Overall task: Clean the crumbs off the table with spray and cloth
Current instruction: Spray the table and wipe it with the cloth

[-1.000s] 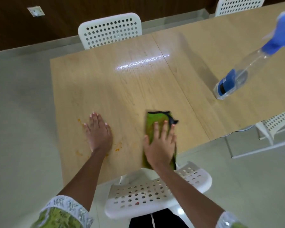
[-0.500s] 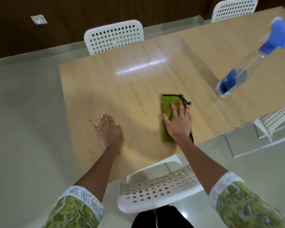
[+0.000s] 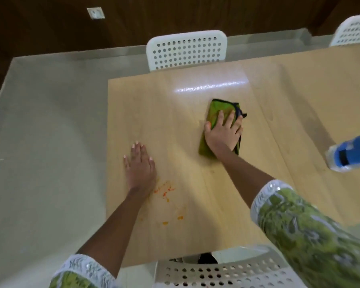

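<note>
Head view, looking down on one wooden table [image 3: 195,215] with two bare hands on it. At about 1 o'clock from the picture's centre the right hand [image 3: 222,135] lies flat, palm down, fingers spread, pressing on one folded green cloth [image 3: 218,106]; nothing is clenched, the fingers simply rest across the cloth, whose far end shows beyond the fingertips with a dark edge at its right. At about 9 o'clock the left hand [image 3: 140,166] lies flat on the bare tabletop, fingers extended and together, holding nothing. Orange crumbs [image 3: 164,190] are scattered just beside the left wrist at its 4 o'clock side, in one smeared cluster, with two larger bits apart from it nearer the table's close edge; they lie well apart from the cloth. One spray bottle [image 3: 349,155] stands at 3 o'clock near the picture's right edge, clear with a blue label and blue top, partly cut off by the frame. Three white perforated chairs show: one [image 3: 185,49] at 12 o'clock, one [image 3: 353,32] at 2 o'clock, one [image 3: 216,273] at 6 o'clock. Both sleeves are green-patterned with white trim.
</note>
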